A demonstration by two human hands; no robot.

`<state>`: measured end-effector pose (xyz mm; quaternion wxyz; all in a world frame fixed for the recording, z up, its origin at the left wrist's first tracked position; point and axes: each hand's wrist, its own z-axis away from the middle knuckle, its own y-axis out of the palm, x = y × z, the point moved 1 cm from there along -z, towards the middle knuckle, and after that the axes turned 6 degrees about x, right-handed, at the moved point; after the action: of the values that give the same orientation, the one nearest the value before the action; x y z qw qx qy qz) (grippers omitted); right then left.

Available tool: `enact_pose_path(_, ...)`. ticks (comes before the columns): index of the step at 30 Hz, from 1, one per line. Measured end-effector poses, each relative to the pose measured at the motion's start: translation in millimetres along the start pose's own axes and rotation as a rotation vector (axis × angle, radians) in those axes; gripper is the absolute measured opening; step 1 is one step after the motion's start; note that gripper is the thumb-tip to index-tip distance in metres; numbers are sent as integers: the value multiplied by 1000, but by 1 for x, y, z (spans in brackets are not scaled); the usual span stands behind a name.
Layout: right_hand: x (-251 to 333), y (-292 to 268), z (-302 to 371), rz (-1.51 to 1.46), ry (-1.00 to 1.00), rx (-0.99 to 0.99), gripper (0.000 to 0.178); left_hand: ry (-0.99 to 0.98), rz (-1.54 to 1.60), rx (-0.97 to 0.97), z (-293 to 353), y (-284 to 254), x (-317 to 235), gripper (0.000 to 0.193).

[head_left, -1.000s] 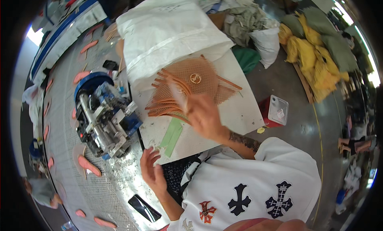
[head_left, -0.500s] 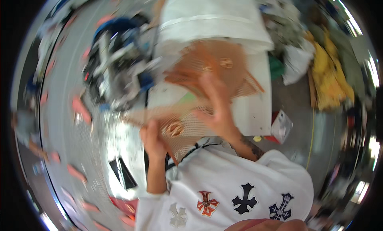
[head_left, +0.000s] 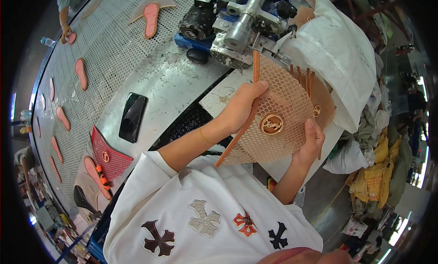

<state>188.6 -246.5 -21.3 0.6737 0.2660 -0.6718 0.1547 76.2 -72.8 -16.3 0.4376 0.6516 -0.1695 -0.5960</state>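
Note:
A tan mesh shoe upper [head_left: 292, 97] with a round gold emblem [head_left: 272, 124] is stretched between my two hands. Its straight side carries an orange-brown binding, and my left hand [head_left: 242, 104] pinches that edge near its middle. On the opposite, curved side, my right hand [head_left: 310, 143] grips the mesh with the thumb on top. Behind the held piece lie more tan mesh uppers [head_left: 326, 97] in a pile, partly hidden by it. The far tip of the bound edge comes up close to a metal machine [head_left: 237, 36].
A white sack [head_left: 337, 58] rests beyond the pile. On the metal surface at left are a black phone [head_left: 133, 117], a red mesh upper [head_left: 114, 156] and an orange-black tool [head_left: 102, 176]. Pink insoles [head_left: 81, 73] dot the conveyor, where another person's hand [head_left: 66, 33] touches one.
The view has swung toward the left, bringing the machine nearer the middle. My right hand has come from over the pile to the mesh upper, which my left hand still holds, now raised.

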Motion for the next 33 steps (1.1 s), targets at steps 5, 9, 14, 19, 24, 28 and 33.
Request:
enact_pose_path(5,-3,1,-1,16,-1,72,24,0,61,-139,6,-5,-1,31)
enact_pose_path(9,2,18,-5,3,8,113,24,2,82,-119,3,-37,6,31)
enact_pose_path(14,-1,54,-21,104,25,243,23,103,60,-218,18,-56,-17,38)
enact_pose_path(19,-9,88,-28,49,108,393,24,126,23,-291,64,-62,-37,40)
enact_pose_path(24,-2,115,-18,32,199,442,25,162,-164,-290,105,-88,-20,35)
enact_pose_path(28,-6,112,-19,88,223,486,26,189,-239,-232,121,-82,-3,35)
enact_pose_path(33,-5,86,-36,164,161,475,28,47,-203,-41,111,-71,27,54)
